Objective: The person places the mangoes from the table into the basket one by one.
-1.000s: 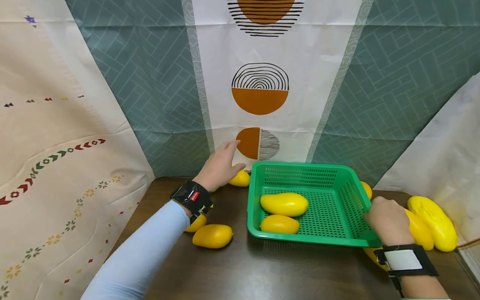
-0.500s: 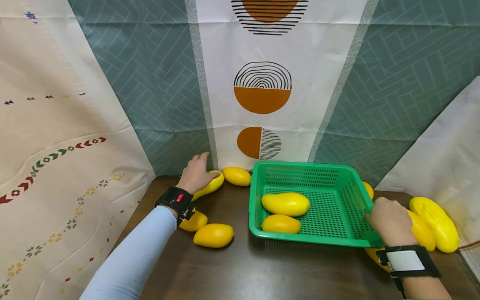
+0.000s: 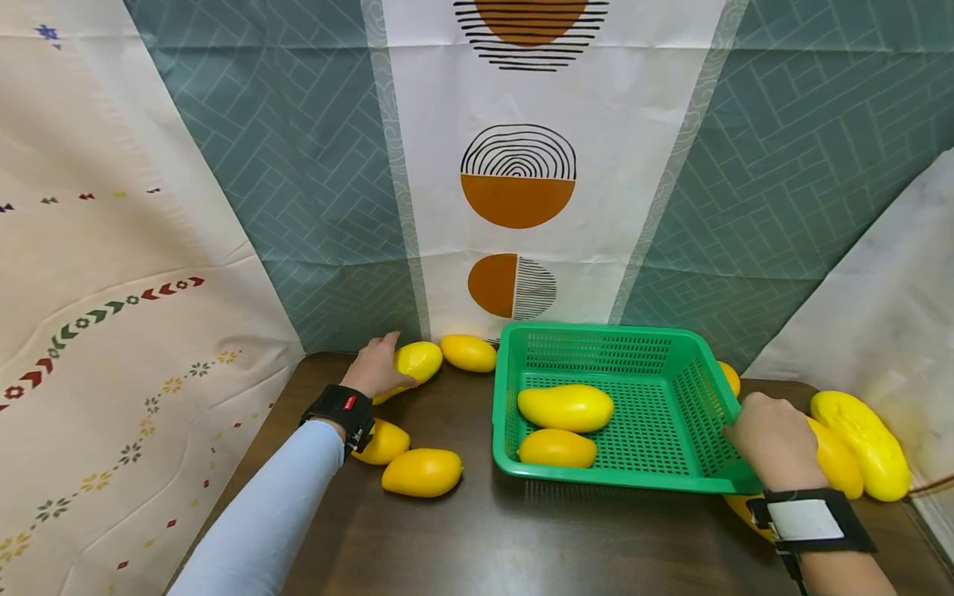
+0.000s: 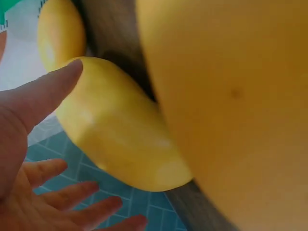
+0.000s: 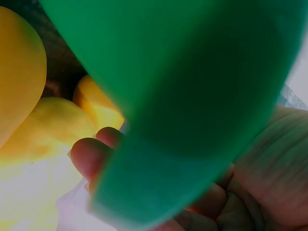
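My left hand (image 3: 375, 368) is at an elongated yellow mango (image 3: 419, 361) near the back left of the table. In the left wrist view its thumb (image 4: 45, 94) overlaps that mango (image 4: 120, 125), and the other fingers are spread and nearly straight on its far side. My right hand (image 3: 775, 439) grips the right rim of a green plastic basket (image 3: 619, 478); the right wrist view shows fingers curled under the basket's edge (image 5: 159, 178). Inside the basket, at its left, lie a larger mango (image 3: 565, 407) and a smaller mango (image 3: 557, 448).
A mango (image 3: 468, 353) sits between the left hand's mango and the basket. Two more, a front mango (image 3: 422, 473) and its neighbour (image 3: 384, 442), lie nearer. Right of the basket are several yellow fruits, including a long, lumpy one (image 3: 860, 445). Patterned cloth (image 3: 335, 207) hangs behind the table.
My left hand has moved left and down from beside the basket to the elongated mango, uncovering the mango next to the basket. My right hand stays on the basket rim.
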Demonstrator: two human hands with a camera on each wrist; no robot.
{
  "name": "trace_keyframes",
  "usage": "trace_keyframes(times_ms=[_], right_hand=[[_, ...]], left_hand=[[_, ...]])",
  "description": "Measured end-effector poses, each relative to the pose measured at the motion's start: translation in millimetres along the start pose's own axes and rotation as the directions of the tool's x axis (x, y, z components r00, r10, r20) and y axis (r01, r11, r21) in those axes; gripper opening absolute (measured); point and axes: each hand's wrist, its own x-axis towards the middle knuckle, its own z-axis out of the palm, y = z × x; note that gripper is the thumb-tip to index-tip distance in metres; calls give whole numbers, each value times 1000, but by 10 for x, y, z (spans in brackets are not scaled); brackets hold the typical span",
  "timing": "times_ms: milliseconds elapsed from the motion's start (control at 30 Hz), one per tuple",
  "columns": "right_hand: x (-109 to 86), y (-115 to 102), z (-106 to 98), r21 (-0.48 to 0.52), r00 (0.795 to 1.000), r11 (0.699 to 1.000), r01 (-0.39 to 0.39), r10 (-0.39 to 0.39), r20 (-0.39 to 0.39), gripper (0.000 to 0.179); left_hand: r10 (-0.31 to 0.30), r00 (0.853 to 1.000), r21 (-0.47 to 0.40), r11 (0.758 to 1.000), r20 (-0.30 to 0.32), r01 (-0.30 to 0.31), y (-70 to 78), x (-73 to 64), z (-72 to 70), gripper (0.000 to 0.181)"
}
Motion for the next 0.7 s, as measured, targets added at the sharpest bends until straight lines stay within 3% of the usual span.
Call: trace_keyframes(times_ms=[200,400,700], right_hand=[[4,9,14,-2,1000,1000,3,-3,-5,33],[3,13,26,-1,1000,1000,7,-7,-13,32],[12,25,44,1,999,1000,10,-10,-32,32]], left_hand=[[-18,998,23,1000,53,17,-71,22,90,102],[-9,999,5,1000,51,9,-88,1,109,86],[-14,998,10,1000,62,14,-146,5,142,77]])
